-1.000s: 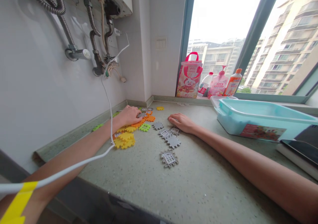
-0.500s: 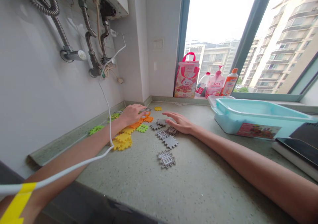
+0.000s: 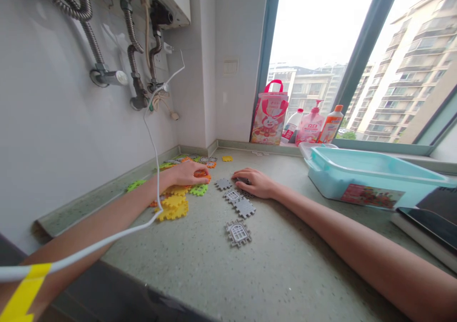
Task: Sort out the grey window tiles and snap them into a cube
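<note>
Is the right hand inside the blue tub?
No: the right hand is at the gray pieces, with the tub off to its right.

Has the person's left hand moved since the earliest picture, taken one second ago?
Yes. Judged against the wall switch, the left hand has moved slightly to the right and nearer to the camera.

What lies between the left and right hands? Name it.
In the head view, a flat grey notched piece lies on the counter between the left hand and the right hand; a yellow piece lies farther back.
</note>
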A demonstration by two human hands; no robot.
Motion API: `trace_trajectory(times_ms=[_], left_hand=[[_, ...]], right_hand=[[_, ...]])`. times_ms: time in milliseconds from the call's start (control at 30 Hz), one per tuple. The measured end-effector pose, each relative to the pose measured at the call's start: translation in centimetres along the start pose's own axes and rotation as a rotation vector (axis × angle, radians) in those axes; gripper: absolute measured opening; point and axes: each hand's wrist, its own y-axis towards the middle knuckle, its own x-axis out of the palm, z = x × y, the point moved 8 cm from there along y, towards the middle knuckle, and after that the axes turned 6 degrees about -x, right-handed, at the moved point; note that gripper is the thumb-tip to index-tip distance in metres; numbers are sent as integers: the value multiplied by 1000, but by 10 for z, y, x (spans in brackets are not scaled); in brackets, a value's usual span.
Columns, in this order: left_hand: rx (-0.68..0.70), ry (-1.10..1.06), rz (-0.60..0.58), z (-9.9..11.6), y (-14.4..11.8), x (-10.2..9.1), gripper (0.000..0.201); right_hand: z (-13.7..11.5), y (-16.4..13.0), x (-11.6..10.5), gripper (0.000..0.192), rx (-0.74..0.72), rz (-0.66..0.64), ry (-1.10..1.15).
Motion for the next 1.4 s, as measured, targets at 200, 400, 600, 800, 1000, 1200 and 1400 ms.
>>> trace_trajectory(times_ms=[200,400,600,800,1000,1200,1400], left_hand=[[-208,28,158,-79,-2,-28,47],[-368,75,145,-143,-5,-13,56],[-365,32,96,-142,1,1,51],[-433,34,249,-147,-3,-12,45],[-405,34,397,-145,-6,-27,48],[-411,-44,538,-148,-11,-39,54],[-439,-169,639,-137,-24,-58,52]], right_hand=[[2,0,1,36,9,-10,-14],[6,0,3,35,20,-17,-10],[5,-1,3,35,16,-10,-10],[6,-1,4,35,15,-7,-3],[6,0,4,35,22,-9,-18],[5,0,2,35,18,-2,-14],[6,0,3,36,21,-4,-18]])
